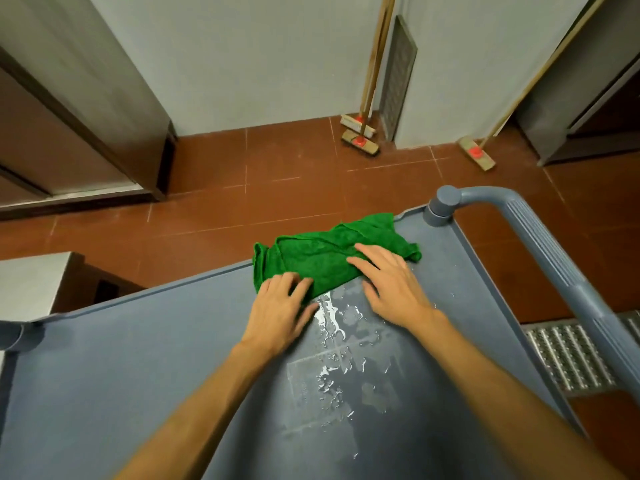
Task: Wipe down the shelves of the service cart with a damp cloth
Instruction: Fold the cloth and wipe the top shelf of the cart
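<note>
A green cloth (322,256) lies bunched at the far edge of the grey-blue top shelf of the service cart (138,358). My left hand (282,308) rests with its fingertips on the cloth's near left corner. My right hand (389,284) lies flat with its fingers pressing on the cloth's right side. Both palms face down. A wet trail of water (334,341) with droplets runs down the shelf from between my hands toward me.
The cart's grey handle (540,237) curves along the right side, with a corner post (438,211) at the far right. Brooms (360,133) lean against the wall beyond, another (478,152) to the right. A metal floor grate (568,358) lies at right on red tiles.
</note>
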Motion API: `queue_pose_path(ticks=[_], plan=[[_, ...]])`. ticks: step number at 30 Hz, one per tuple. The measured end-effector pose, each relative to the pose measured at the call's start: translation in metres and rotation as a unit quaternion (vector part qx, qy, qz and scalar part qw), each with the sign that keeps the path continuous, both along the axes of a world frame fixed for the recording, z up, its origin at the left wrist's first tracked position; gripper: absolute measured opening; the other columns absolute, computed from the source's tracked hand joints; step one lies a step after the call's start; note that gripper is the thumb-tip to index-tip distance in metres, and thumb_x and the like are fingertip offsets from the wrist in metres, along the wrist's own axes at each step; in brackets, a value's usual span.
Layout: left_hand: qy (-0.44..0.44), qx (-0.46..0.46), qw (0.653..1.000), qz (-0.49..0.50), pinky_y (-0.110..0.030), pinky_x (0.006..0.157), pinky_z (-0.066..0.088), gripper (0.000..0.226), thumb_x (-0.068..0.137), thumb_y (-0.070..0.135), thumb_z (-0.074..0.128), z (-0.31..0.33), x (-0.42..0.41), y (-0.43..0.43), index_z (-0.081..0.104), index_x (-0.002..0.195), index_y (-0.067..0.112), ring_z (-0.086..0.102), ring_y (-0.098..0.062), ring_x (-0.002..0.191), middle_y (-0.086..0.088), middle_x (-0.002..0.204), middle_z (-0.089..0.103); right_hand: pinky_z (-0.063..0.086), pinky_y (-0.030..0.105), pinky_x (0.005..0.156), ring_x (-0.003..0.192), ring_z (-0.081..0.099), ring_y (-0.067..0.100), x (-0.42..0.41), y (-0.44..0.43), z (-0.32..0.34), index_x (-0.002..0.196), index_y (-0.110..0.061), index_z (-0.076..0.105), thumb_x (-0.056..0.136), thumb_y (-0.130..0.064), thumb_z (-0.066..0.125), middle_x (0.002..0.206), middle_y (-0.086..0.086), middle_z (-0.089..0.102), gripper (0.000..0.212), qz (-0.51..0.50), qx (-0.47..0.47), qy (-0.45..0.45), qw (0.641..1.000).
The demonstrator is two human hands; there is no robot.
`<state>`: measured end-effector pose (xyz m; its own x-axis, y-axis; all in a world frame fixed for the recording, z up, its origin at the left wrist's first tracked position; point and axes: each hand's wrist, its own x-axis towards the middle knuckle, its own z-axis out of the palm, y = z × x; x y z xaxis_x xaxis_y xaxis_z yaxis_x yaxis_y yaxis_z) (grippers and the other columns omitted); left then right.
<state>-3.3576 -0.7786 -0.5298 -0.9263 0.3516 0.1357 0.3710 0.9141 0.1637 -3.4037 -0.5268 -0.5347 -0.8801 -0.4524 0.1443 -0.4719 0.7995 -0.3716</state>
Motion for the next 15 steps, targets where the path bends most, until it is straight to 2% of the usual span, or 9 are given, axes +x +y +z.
queue_pose_path(ticks=[2, 3, 6, 9, 12, 15], plan=[[0.009, -0.013, 0.999, 0.030, -0.040, 0.074, 0.046, 0.039, 0.091, 0.027, 0.067, -0.002, -0.005, 0.003, 0.059, 0.125, 0.011, 0.054, -0.031, 0.085, -0.009, 0.103, 0.060, 0.030, 0.040, 0.109, 0.136, 0.039, 0.022, -0.001, 0.003, -0.004, 0.141, -0.023, 0.049, 0.091, -0.020, 0.062, 0.152, 0.001, 0.042, 0.052, -0.012, 0.049, 0.014, 0.999], [0.012, -0.022, 0.999, 0.040, -0.040, 0.072, 0.046, 0.039, 0.088, 0.021, 0.069, -0.002, -0.008, 0.004, 0.060, 0.125, 0.011, 0.055, -0.031, 0.083, -0.008, 0.102, 0.060, 0.031, 0.041, 0.106, 0.133, 0.042, 0.023, -0.003, 0.003, -0.005, 0.143, -0.023, 0.047, 0.091, -0.022, 0.064, 0.150, 0.000, 0.045, 0.054, -0.018, 0.062, 0.024, 0.998], [0.019, -0.052, 0.997, 0.045, -0.039, 0.067, 0.044, 0.032, 0.083, 0.009, 0.072, -0.003, -0.012, 0.009, 0.066, 0.114, 0.011, 0.054, -0.030, 0.078, -0.007, 0.095, 0.059, 0.036, 0.041, 0.095, 0.113, 0.054, 0.026, -0.013, -0.001, -0.001, 0.139, -0.023, 0.052, 0.092, -0.021, 0.065, 0.130, 0.001, 0.058, 0.049, -0.044, 0.065, 0.049, 0.996], [0.008, -0.046, 0.996, 0.071, -0.040, 0.065, 0.044, 0.026, 0.082, 0.006, 0.072, 0.001, -0.011, 0.015, 0.067, 0.107, 0.012, 0.053, -0.031, 0.076, -0.007, 0.092, 0.059, 0.037, 0.041, 0.088, 0.095, 0.055, 0.028, -0.021, -0.009, 0.007, 0.123, -0.024, 0.066, 0.090, -0.011, 0.066, 0.109, 0.002, 0.061, 0.036, -0.076, 0.057, 0.034, 0.995], [-0.015, -0.043, 0.995, 0.084, -0.040, 0.066, 0.044, 0.024, 0.084, 0.006, 0.068, 0.004, -0.007, 0.019, 0.067, 0.108, 0.013, 0.053, -0.031, 0.078, -0.007, 0.094, 0.059, 0.040, 0.041, 0.082, 0.090, 0.054, 0.029, -0.015, -0.013, 0.009, 0.118, -0.021, 0.068, 0.079, 0.005, 0.067, 0.101, 0.005, 0.061, 0.046, -0.097, 0.053, 0.018, 0.994], [-0.031, -0.042, 0.995, 0.080, -0.041, 0.066, 0.043, 0.024, 0.086, 0.007, 0.065, 0.005, -0.003, 0.020, 0.066, 0.109, 0.013, 0.051, -0.030, 0.079, -0.007, 0.096, 0.059, 0.040, 0.040, 0.081, 0.088, 0.053, 0.028, -0.006, -0.009, 0.009, 0.115, -0.020, 0.068, 0.072, 0.007, 0.070, 0.096, 0.005, 0.060, 0.051, -0.098, 0.047, 0.005, 0.994]])
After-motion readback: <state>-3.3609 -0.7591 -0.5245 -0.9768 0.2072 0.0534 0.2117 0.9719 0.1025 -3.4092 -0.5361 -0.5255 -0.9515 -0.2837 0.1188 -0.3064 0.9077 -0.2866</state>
